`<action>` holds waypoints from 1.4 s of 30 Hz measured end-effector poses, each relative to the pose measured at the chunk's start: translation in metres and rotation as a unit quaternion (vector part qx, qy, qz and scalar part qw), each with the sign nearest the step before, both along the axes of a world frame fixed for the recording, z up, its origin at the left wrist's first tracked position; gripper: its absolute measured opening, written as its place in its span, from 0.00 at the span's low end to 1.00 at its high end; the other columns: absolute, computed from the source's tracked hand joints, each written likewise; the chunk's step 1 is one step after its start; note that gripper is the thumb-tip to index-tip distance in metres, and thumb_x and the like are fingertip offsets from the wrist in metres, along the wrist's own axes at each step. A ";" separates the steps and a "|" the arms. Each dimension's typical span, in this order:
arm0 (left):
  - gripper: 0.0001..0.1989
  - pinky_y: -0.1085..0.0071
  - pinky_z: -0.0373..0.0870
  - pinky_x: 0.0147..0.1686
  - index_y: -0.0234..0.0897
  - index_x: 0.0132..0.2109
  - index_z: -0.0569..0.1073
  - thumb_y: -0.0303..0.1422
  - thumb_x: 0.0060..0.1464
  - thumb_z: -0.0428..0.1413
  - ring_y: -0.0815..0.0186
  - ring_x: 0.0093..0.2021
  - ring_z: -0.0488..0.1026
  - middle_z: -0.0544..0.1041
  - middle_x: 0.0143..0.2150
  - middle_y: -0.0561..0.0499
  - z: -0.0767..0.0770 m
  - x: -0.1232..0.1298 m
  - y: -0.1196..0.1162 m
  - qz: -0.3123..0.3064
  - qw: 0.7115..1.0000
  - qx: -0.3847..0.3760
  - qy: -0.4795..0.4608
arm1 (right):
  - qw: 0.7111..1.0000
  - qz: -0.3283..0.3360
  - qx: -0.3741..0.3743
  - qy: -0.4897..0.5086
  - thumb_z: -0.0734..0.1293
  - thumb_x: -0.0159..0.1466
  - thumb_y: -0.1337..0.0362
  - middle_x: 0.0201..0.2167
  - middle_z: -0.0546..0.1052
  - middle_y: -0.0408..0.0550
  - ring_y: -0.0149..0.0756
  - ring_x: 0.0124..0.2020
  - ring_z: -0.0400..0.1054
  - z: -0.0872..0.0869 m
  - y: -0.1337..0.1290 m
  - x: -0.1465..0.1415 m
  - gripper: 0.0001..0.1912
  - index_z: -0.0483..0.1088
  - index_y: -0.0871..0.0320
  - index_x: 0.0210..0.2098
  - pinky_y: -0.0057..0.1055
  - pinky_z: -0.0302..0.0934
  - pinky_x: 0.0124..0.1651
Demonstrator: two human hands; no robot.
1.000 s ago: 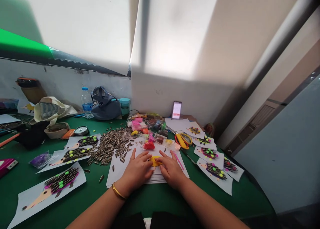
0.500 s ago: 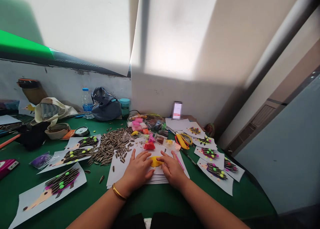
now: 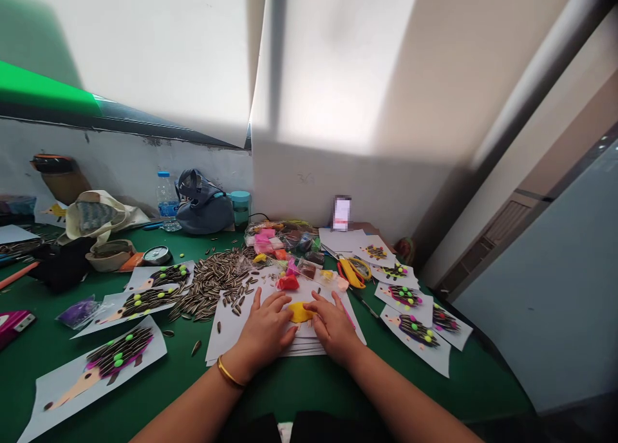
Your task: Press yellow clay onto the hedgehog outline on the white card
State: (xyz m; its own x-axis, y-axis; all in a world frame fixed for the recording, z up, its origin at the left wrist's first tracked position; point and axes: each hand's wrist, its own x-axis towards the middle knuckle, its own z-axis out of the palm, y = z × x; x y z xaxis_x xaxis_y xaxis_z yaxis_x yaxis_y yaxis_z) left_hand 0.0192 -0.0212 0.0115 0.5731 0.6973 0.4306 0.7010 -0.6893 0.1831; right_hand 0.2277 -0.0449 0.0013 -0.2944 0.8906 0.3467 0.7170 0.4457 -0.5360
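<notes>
A flattened piece of yellow modelling clay (image 3: 300,311) lies on a stack of white paper (image 3: 232,343), between my two hands. My left hand (image 3: 265,327) rests on its left side, fingers spread, with the fingertips at the clay's edge. From the right, my right hand (image 3: 335,328) touches the clay with its fingers stretched out and apart. The undersides of both hands are hidden. Just beyond them sits a red lump of clay (image 3: 288,282). A heap of striped sunflower seeds (image 3: 212,285) spreads to the left, some of them on the paper.
Hedgehog pictures of clay and seeds flank the paper, one large picture (image 3: 103,369) at front left and another (image 3: 415,330) at right. Yellow-handled scissors (image 3: 352,272) and bagged clay (image 3: 270,240) lie beyond. A phone (image 3: 342,213), blue bag (image 3: 205,205) and water bottle (image 3: 167,201) stand along the wall.
Both hands stay almost in place at the yellow clay. The view has shifted very slightly; nothing else visibly differs.
</notes>
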 end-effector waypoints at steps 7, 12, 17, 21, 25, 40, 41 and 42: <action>0.18 0.42 0.32 0.66 0.47 0.55 0.71 0.36 0.56 0.55 0.54 0.61 0.65 0.74 0.56 0.49 0.002 0.000 -0.001 -0.050 0.999 -0.020 -0.001 | 1.000 0.001 -0.022 -0.013 0.56 0.65 0.69 0.48 0.77 0.50 0.43 0.65 0.57 0.000 0.001 -0.002 0.14 0.68 0.54 0.47 0.59 0.31 0.67; 0.20 0.42 0.29 0.66 0.49 0.56 0.70 0.37 0.56 0.56 0.54 0.63 0.64 0.74 0.57 0.50 0.002 0.001 -0.002 -0.085 0.995 -0.031 0.030 | 1.000 -0.005 -0.008 0.007 0.56 0.64 0.70 0.47 0.78 0.50 0.43 0.64 0.59 -0.001 0.001 0.000 0.15 0.69 0.54 0.46 0.58 0.32 0.67; 0.22 0.42 0.30 0.66 0.49 0.58 0.68 0.38 0.55 0.57 0.54 0.63 0.63 0.74 0.57 0.49 0.003 0.001 -0.004 -0.087 0.995 -0.041 0.030 | 1.000 0.001 0.013 -0.004 0.56 0.64 0.70 0.40 0.80 0.47 0.42 0.62 0.62 0.002 0.000 0.002 0.13 0.71 0.53 0.38 0.56 0.29 0.68; 0.22 0.41 0.31 0.66 0.52 0.59 0.67 0.39 0.57 0.55 0.54 0.62 0.64 0.74 0.56 0.50 0.002 0.000 -0.003 -0.090 0.995 -0.029 0.036 | 1.000 0.002 0.015 -0.009 0.56 0.64 0.70 0.41 0.80 0.47 0.42 0.62 0.62 0.003 -0.001 0.002 0.13 0.71 0.54 0.37 0.55 0.29 0.68; 0.22 0.41 0.29 0.66 0.52 0.59 0.68 0.38 0.57 0.55 0.54 0.62 0.63 0.74 0.56 0.51 0.000 0.000 -0.002 -0.088 0.995 -0.036 0.033 | 1.000 0.003 0.025 -0.007 0.56 0.64 0.70 0.41 0.80 0.46 0.40 0.62 0.62 0.004 -0.003 0.002 0.13 0.71 0.53 0.37 0.54 0.28 0.68; 0.25 0.43 0.33 0.67 0.47 0.60 0.65 0.38 0.56 0.56 0.55 0.62 0.64 0.72 0.59 0.48 -0.003 0.000 0.000 -0.079 0.992 -0.098 -0.021 | 1.000 -0.019 -0.001 -0.023 0.56 0.65 0.70 0.48 0.78 0.50 0.42 0.64 0.58 -0.001 0.002 0.001 0.14 0.69 0.55 0.46 0.56 0.31 0.68; 0.24 0.44 0.35 0.67 0.45 0.60 0.64 0.37 0.57 0.55 0.56 0.61 0.65 0.71 0.59 0.47 -0.005 0.000 0.003 -0.067 0.992 -0.105 -0.035 | 1.000 -0.020 0.000 -0.020 0.56 0.65 0.70 0.49 0.77 0.50 0.41 0.64 0.58 -0.001 0.001 0.002 0.15 0.68 0.55 0.47 0.56 0.31 0.68; 0.23 0.44 0.38 0.67 0.44 0.60 0.64 0.37 0.59 0.53 0.57 0.60 0.66 0.71 0.60 0.46 -0.008 -0.001 0.006 -0.050 0.991 -0.112 -0.051 | 1.000 -0.020 0.000 -0.018 0.56 0.65 0.70 0.50 0.77 0.51 0.42 0.65 0.57 -0.001 0.001 0.002 0.15 0.67 0.56 0.49 0.56 0.31 0.68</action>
State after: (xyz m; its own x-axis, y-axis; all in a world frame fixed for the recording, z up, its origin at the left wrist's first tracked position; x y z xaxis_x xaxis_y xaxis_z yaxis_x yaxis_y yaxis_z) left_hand 0.0179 -0.0157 0.0040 0.6063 0.7232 0.3308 0.6007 -0.6890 0.4055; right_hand 0.2298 -0.0435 0.0007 -0.2712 0.9021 0.3358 0.7529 0.4161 -0.5099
